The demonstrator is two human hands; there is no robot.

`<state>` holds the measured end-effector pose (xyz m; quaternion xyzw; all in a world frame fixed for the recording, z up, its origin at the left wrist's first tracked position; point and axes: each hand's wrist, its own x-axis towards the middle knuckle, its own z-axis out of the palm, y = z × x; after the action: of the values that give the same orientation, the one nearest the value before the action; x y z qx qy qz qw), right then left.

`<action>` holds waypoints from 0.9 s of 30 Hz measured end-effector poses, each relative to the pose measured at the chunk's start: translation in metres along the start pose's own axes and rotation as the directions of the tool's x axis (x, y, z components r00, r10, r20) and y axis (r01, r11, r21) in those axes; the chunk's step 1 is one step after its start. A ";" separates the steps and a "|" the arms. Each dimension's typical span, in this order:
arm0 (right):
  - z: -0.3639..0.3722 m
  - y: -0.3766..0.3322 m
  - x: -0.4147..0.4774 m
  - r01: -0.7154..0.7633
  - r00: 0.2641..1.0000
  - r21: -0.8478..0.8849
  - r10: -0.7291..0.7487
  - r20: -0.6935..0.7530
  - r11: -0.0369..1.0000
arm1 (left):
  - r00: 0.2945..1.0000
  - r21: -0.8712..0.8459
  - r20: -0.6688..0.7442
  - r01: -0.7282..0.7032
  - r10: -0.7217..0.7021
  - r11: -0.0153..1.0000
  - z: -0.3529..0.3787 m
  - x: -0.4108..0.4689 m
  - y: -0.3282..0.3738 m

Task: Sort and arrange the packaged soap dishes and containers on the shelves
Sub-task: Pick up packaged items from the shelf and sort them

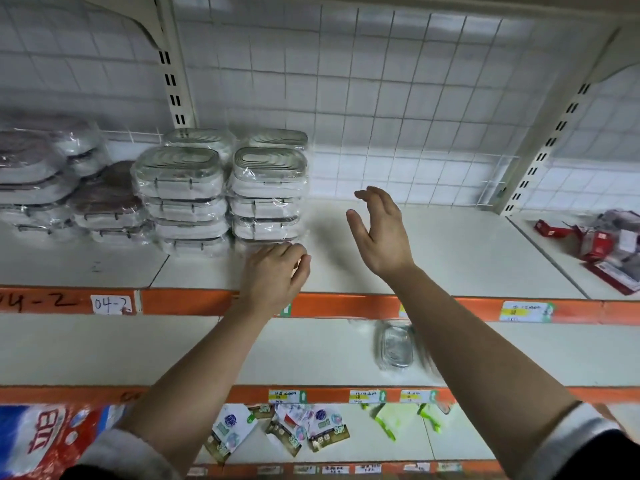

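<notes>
Likely squaring up the stacked soap dishes on the upper shelf.
The left hand curls at the stack's foot (grip unclear); the right hand hovers open, empty. Better to steady the stack's side with it while nudging the base flush.

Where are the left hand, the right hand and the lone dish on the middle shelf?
left hand (pixel 273 275): head view, back of the hand.
right hand (pixel 381 237): head view, middle of the hand.
dish (pixel 394 346): head view, its wrapped top.
</notes>
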<state>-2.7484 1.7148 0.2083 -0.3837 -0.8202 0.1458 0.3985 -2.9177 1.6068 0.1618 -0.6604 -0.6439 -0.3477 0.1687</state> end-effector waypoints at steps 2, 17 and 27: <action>-0.017 0.015 -0.017 -0.044 0.999 -0.015 0.044 -0.003 0.999 | 0.999 -0.036 0.030 -0.017 0.018 0.999 0.005 -0.004 0.027; -0.138 0.129 -0.199 -0.222 0.970 -0.177 0.200 -0.137 0.959 | 0.972 -0.174 0.209 -0.073 0.109 0.982 0.062 -0.082 0.198; -0.119 0.200 -0.272 -0.333 0.941 -0.194 0.338 -0.009 0.923 | 0.918 -0.127 0.397 0.053 0.002 0.991 0.151 -0.135 0.223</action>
<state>-2.4493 1.6362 0.0278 -0.5532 -0.7576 0.1364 0.3185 -2.6554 1.5839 0.0150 -0.7184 -0.6483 -0.2517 -0.0148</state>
